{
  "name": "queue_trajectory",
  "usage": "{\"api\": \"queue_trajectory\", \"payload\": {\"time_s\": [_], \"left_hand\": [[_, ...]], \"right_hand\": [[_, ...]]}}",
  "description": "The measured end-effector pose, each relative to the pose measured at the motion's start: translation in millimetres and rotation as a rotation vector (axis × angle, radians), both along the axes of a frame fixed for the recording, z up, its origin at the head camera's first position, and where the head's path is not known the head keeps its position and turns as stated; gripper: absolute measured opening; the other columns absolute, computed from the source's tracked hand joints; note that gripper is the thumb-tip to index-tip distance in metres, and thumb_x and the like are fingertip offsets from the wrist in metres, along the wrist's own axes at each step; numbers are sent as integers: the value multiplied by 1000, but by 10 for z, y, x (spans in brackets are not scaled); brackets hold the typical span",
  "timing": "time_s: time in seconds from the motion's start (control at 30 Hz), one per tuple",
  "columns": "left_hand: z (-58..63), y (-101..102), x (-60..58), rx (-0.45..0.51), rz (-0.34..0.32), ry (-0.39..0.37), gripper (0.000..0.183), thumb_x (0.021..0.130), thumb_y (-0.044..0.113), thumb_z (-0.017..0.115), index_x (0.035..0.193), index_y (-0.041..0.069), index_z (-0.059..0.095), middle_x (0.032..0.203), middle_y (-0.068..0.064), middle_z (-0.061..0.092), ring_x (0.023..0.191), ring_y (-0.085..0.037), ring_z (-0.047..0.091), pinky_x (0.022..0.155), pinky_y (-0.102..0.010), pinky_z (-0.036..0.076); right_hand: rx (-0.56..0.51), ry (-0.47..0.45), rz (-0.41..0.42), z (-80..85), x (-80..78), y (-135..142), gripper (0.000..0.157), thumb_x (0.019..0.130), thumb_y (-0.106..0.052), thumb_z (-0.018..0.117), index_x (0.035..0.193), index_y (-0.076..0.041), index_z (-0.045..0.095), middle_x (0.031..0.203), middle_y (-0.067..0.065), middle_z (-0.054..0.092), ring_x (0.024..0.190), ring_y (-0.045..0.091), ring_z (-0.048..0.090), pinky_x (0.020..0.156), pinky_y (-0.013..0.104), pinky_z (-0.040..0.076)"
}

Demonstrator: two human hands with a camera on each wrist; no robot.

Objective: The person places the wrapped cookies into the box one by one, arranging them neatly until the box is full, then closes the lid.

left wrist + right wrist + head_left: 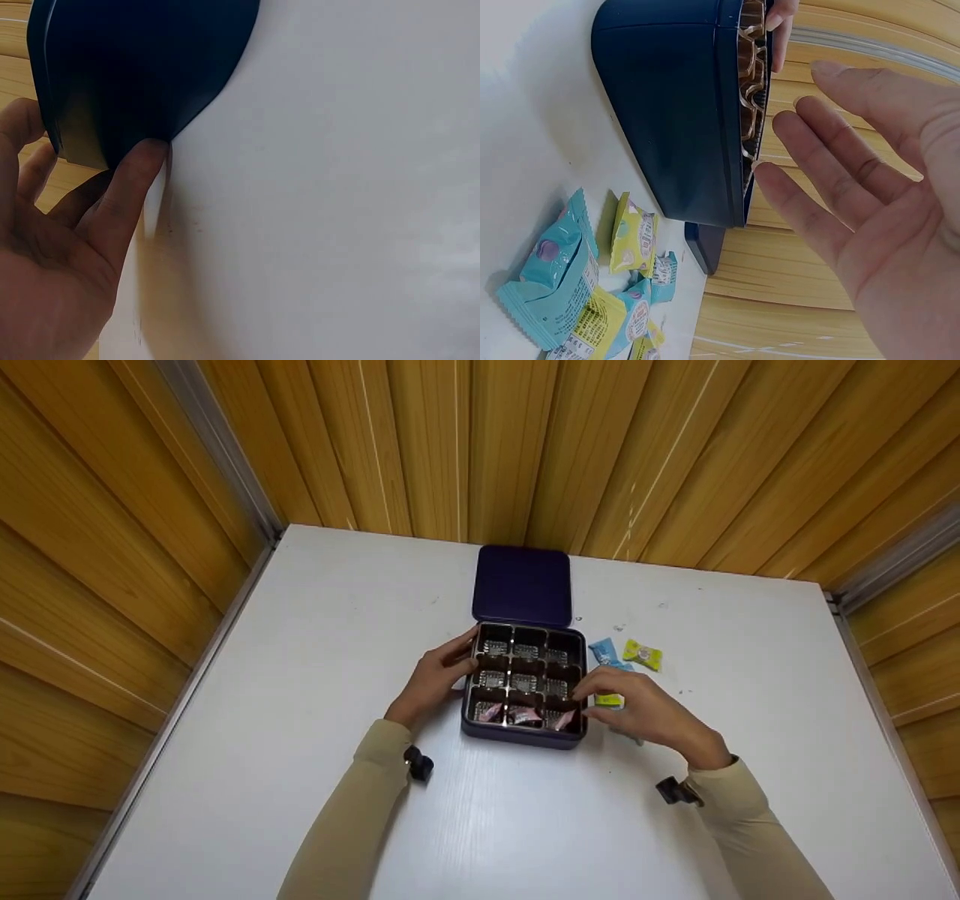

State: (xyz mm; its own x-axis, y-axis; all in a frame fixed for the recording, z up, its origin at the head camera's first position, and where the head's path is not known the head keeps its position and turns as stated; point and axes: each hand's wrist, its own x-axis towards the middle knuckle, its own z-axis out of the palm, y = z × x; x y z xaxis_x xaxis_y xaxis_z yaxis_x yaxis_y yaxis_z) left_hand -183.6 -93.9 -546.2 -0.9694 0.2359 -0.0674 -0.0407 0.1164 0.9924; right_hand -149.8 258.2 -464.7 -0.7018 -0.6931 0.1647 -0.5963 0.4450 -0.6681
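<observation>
Three pink-wrapped candies (523, 715), one per front compartment of a nine-part tray (510, 660), seated in a dark blue tin (517, 738) on a white table (360, 607). One left hand (431, 682): thumb and fingers gripping the tin's left side. One right hand (645, 709): fingers loosely extended, grasping nothing, at the tin's right edge. One lid (523, 585), flat behind the tin. Several loose blue candies (555, 270) and yellow candies (634, 236), right of the tin. Handling, by judgement: brace the tin, pinch candies singly by the wrapper end, release low, clear of the dividers.
</observation>
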Motion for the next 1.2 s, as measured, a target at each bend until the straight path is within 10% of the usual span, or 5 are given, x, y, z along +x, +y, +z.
{"api": "queue_trajectory", "payload": {"time_s": [0.3,0.73,1.2], "left_hand": [[16,-18,15,21,-36,-28,59,108,19,62,163,36,45,159,-7,51,136,-28,58,93,-54,60],[22,-14,10,2,-17,-29,60,107,20,64,161,37,47,158,-6,53,134,-27,60,94,-52,60],[17,-7,3,0,-1,-15,59,106,17,65,160,34,49,156,-8,55,132,-26,61,89,-48,62]], "right_hand": [[-38,-5,-13,2,12,56,32,88,9,83,115,-5,76,117,0,72,108,22,68,92,26,57],[17,-62,-146,7,32,161,31,90,3,84,114,-15,76,118,-4,71,112,22,68,96,54,59],[20,-77,-234,-67,79,306,33,90,6,81,120,-5,73,118,11,72,111,40,69,98,57,57]]}}
